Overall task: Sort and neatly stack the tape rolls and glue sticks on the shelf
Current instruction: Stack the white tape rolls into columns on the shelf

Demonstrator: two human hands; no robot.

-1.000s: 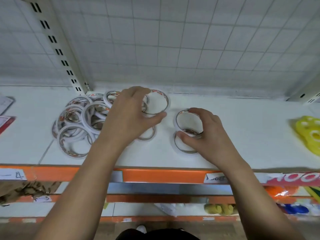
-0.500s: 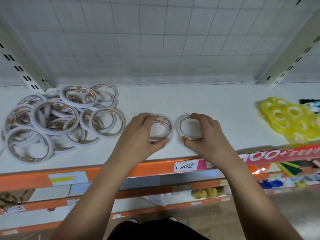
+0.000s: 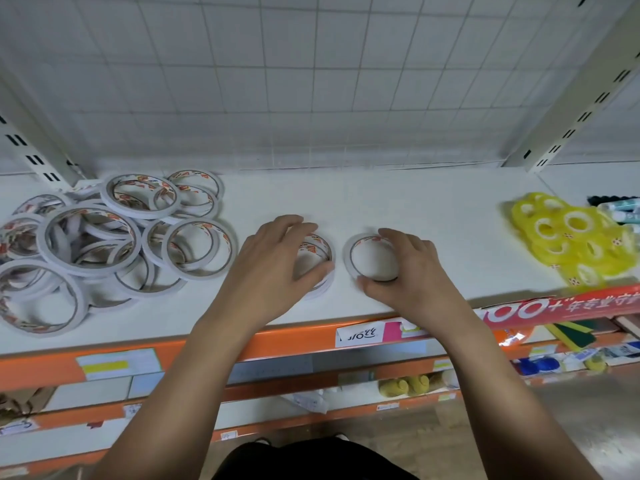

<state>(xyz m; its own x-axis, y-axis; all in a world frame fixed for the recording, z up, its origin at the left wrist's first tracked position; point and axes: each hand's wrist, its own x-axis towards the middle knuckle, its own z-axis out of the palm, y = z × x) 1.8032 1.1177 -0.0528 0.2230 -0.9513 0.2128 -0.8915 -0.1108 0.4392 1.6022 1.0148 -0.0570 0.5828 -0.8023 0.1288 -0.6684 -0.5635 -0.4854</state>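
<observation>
On the white shelf (image 3: pixel 398 199), my left hand (image 3: pixel 273 261) grips a small stack of white tape rolls (image 3: pixel 320 252) with thumb and fingers curled round its rim. Right beside it, my right hand (image 3: pixel 408 271) holds a second white tape roll stack (image 3: pixel 351 252) the same way. The two stacks stand side by side near the shelf's front edge. A loose pile of several white tape rolls (image 3: pixel 104 237) lies at the left. Yellow tape rolls (image 3: pixel 575 240) lie in a heap at the right, with glue sticks (image 3: pixel 620 211) behind them, partly cut off by the frame.
The orange shelf lip (image 3: pixel 294 337) carries price labels and a red banner (image 3: pixel 561 304). Slotted uprights (image 3: pixel 568 102) stand at the back corners before a wire grid backing. Lower shelves hold sponges and other goods.
Both hands slid their tape stacks from beside the loose pile to the right, toward the shelf's middle front. In the last half second the hands have hardly moved.
</observation>
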